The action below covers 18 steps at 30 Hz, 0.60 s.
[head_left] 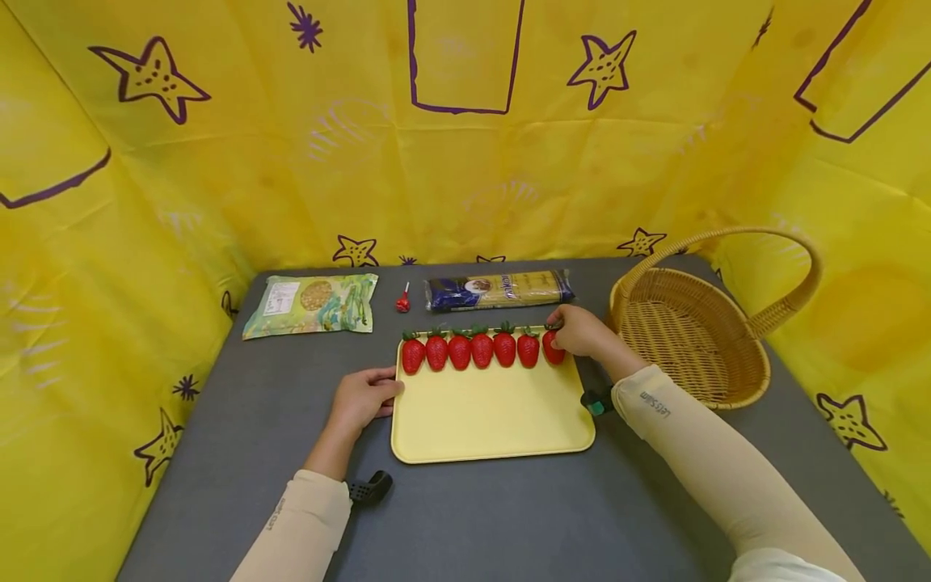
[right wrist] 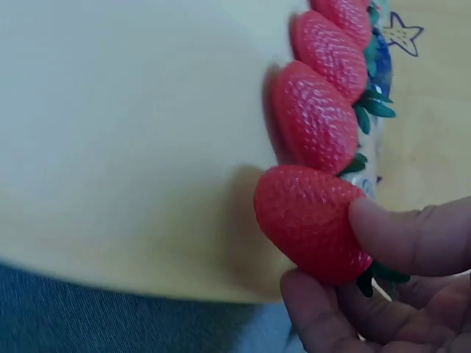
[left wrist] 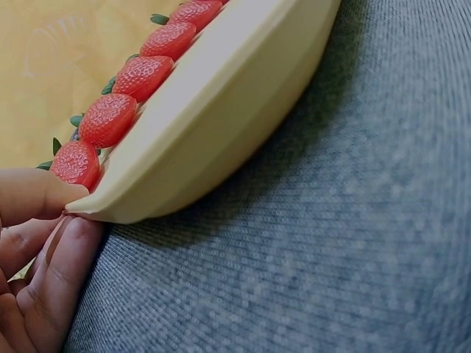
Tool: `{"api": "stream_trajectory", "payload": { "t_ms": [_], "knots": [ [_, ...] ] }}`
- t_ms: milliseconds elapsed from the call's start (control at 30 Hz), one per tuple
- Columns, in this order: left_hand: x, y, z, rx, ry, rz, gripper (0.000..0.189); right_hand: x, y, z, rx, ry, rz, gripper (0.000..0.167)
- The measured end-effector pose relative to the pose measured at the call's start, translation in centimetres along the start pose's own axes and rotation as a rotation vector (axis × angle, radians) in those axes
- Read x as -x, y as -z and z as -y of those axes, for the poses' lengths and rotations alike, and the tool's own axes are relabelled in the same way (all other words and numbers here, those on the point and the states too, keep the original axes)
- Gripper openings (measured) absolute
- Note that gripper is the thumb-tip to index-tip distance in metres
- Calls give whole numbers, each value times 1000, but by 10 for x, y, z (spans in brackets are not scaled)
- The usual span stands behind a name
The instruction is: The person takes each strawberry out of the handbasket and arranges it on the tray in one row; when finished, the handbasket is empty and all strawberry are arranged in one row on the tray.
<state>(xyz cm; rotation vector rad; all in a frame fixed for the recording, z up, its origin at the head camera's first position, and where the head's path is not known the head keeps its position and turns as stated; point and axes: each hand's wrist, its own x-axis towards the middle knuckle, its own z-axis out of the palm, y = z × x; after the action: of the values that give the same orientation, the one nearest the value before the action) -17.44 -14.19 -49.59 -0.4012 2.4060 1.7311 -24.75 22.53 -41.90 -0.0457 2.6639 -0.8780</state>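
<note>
A pale yellow tray [head_left: 494, 416] lies on the grey table, with several red strawberries [head_left: 459, 353] lined up along its far edge, green leaves pointing away. My left hand [head_left: 364, 398] pinches the tray's left rim between thumb and fingers, which the left wrist view shows closely. At the row's right end, my right hand [head_left: 582, 331] holds the last strawberry [right wrist: 313, 220] by its leafy end, thumb on one side and fingers on the other. That strawberry sits at the tray's far right corner, close beside its neighbour [right wrist: 315, 118].
Behind the tray lie a pasta packet [head_left: 499, 290], a red lollipop [head_left: 403, 301] and, farther left, a green and yellow bag [head_left: 313, 305]. A wicker basket [head_left: 749, 380] with a tall handle stands right of the tray, near my right forearm. Yellow cloth [head_left: 465, 186] surrounds the table.
</note>
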Motion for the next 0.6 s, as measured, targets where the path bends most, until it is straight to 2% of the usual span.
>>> {"api": "stream_trajectory", "payload": {
  "t_ms": [233,600],
  "knots": [
    [0,0,-1,-3,-4,3,44,-4,-5,0,13,-30,-8,32],
    [-1,0,0,-12,3,3,44,-6,-8,0,102,-3,-38,37]
  ]
}}
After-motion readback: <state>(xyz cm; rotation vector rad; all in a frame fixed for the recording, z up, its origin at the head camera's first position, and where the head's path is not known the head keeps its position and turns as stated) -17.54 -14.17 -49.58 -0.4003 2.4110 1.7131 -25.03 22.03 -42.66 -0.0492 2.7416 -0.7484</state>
